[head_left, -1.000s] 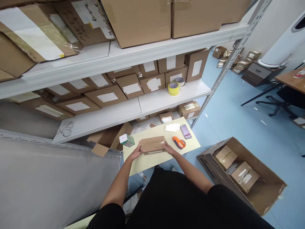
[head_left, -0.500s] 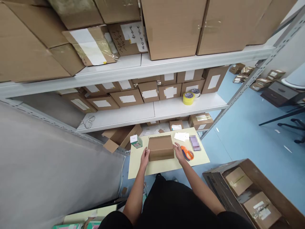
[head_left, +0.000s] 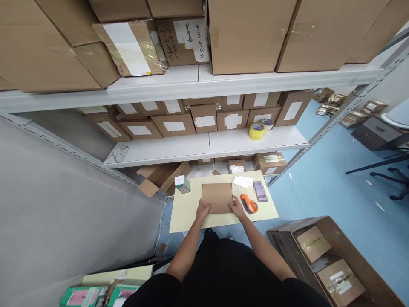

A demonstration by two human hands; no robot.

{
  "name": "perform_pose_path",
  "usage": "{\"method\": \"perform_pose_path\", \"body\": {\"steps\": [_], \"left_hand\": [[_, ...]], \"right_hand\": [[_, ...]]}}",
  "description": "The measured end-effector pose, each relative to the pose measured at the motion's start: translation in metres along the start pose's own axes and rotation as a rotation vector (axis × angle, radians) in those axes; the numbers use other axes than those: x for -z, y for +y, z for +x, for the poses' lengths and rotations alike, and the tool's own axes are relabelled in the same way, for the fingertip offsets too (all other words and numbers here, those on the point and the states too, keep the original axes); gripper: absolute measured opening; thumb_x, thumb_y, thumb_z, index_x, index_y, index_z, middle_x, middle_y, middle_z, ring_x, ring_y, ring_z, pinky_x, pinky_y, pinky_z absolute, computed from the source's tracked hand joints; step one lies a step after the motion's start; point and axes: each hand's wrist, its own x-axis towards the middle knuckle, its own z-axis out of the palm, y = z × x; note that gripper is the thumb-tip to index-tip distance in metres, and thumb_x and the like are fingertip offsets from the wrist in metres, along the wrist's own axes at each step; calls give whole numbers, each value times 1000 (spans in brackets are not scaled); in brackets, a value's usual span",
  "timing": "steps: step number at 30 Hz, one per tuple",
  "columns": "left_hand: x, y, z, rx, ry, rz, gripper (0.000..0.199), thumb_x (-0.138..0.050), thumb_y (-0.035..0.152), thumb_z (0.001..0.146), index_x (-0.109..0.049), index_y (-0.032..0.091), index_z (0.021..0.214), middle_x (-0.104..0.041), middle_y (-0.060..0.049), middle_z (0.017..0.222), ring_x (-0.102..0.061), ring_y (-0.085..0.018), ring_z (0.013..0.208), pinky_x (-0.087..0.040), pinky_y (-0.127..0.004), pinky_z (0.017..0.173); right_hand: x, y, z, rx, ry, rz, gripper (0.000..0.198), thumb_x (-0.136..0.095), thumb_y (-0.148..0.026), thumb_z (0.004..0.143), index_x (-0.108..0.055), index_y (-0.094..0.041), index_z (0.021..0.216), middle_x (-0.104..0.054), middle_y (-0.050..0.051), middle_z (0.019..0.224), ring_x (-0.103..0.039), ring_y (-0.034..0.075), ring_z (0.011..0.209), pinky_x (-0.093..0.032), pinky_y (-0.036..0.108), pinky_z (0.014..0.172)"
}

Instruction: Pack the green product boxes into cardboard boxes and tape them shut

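Note:
A brown cardboard box [head_left: 217,196] lies on the cream tabletop [head_left: 188,219], its broad face turned up toward me. My left hand [head_left: 202,209] grips its near left corner, with the thumb over the top face. My right hand [head_left: 237,207] holds the near right corner in the same way. Just right of that hand lies an orange tape dispenser [head_left: 249,204]. A small green and white box [head_left: 182,184] stands at the table's far left. White paper slips [head_left: 243,181] lie beyond the right hand.
Metal shelving [head_left: 179,160] with labelled cartons rises behind the table. Yellow tape rolls [head_left: 256,131] sit on its middle shelf. An open carton [head_left: 162,179] is at the table's left. A large box [head_left: 322,224] holding smaller cartons stands to the right.
Both hands have moved inward and onto the box's near corners, thumbs now on top. The front strip that showed before is now covered by a flat face. The view has shifted slightly.

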Motion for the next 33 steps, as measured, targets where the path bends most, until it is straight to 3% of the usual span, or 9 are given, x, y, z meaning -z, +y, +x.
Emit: {"method": "perform_pose_path", "body": {"steps": [4, 9, 13, 16, 19, 23, 27, 30, 33], "left_hand": [[7, 16, 1, -140, 188, -66, 72, -66, 37, 90, -36, 22, 153, -49, -15, 157, -48, -26, 145, -41, -41, 118], [6, 19, -3, 28, 4, -27, 85, -87, 31, 71, -48, 18, 146, -60, -17, 145, -56, -35, 137, -45, -47, 114], [3, 16, -14, 101, -39, -32, 100, -89, 30, 68, -40, 16, 154, -50, -21, 155, -52, -38, 140, -46, -48, 113], [11, 29, -20, -104, 126, 70, 99, -81, 36, 77, -31, 20, 161, -36, -16, 166, -34, -36, 153, -33, -48, 125], [21, 54, -16, -341, 207, 177, 72, -60, 45, 94, -39, 20, 159, -38, -13, 165, -27, -31, 157, -21, -44, 130], [25, 81, 4, -378, 78, 383, 71, -52, 58, 97, -46, 19, 156, -33, -14, 169, -22, -35, 158, -21, -51, 128], [21, 73, 19, -251, -170, 633, 61, -45, 70, 96, -75, 26, 125, -40, -5, 167, -15, -40, 159, -23, -56, 126], [16, 52, 21, -211, -130, 668, 66, -29, 62, 103, -81, 24, 110, -44, -3, 164, -9, -38, 161, -21, -56, 127], [12, 36, 21, -240, -99, 618, 59, -34, 58, 104, -76, 22, 123, -33, -5, 170, -8, -36, 161, -21, -55, 128]], "right_hand": [[14, -13, 4, 138, 68, 44, 79, -52, -28, 78, -39, -24, 155, -61, 12, 146, -57, 26, 138, -50, 41, 108], [25, -9, 1, 6, -18, -194, 74, -57, -23, 77, -47, -21, 151, -60, 12, 148, -57, 27, 137, -49, 39, 109], [30, -2, -5, -95, -48, -289, 68, -58, -16, 76, -57, -15, 143, -68, 13, 136, -65, 29, 126, -51, 37, 106], [36, -9, -8, 18, 110, -329, 72, -56, -14, 77, -53, -14, 148, -60, 14, 148, -55, 28, 138, -44, 39, 115], [35, -29, -6, 241, 223, -306, 59, -50, -19, 87, -57, -16, 145, -58, 12, 149, -50, 26, 142, -37, 40, 122], [28, -57, 4, 399, 59, -328, 45, -43, -37, 100, -66, -20, 135, -64, 10, 144, -46, 26, 145, -29, 45, 126], [31, -56, 13, 288, -53, -561, 46, -36, -40, 106, -72, -19, 125, -67, 12, 139, -36, 29, 152, -17, 49, 129], [41, -41, 16, 102, -95, -683, 42, -39, -35, 106, -70, -19, 130, -54, 13, 154, -30, 30, 156, -24, 46, 126], [44, -31, 19, 54, -136, -753, 50, -49, -33, 101, -56, -19, 149, -38, 13, 166, -24, 32, 158, -26, 46, 124]]}}
